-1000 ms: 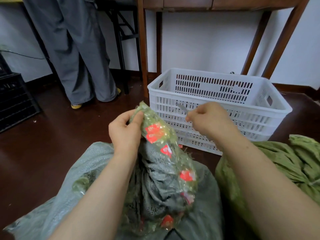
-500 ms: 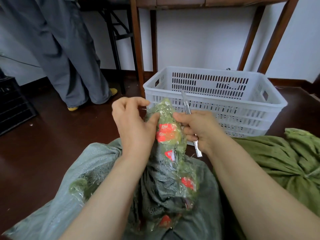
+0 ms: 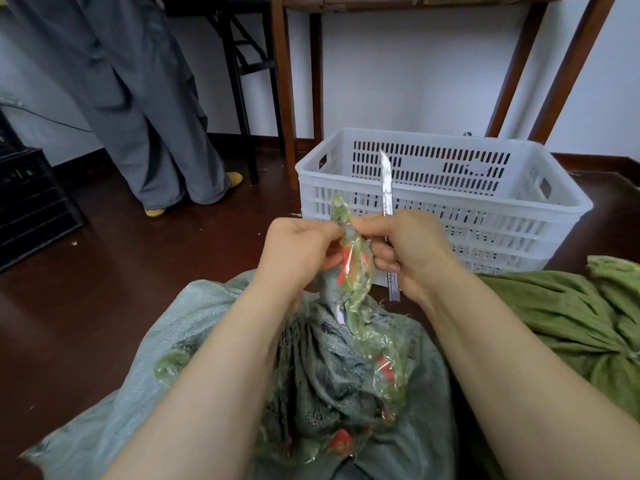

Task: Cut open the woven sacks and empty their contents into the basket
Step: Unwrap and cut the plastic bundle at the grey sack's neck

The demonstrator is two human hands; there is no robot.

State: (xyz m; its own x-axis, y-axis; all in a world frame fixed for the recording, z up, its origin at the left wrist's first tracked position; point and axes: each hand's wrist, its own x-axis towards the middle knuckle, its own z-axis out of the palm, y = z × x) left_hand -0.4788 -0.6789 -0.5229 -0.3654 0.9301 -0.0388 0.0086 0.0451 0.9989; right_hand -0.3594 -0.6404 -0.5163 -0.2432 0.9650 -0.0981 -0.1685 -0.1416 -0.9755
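Grey-green woven sack (image 3: 207,341) at lower centre, taped neck (image 3: 353,258) pinched between my left hand (image 3: 298,247) and right hand (image 3: 412,251), right also gripping what looks like a box cutter (image 3: 387,181), blade overlapping white basket (image 3: 450,216) behind, green sack (image 3: 554,323) right, grey trousers (image 3: 149,116) upper left.

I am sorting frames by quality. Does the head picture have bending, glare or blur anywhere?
Head view: wide-angle bending tilts the table legs and stretches the forearms; light is soft, no hard shadows; the tape glints between left hand and right hand; the knife blade looks slightly soft.
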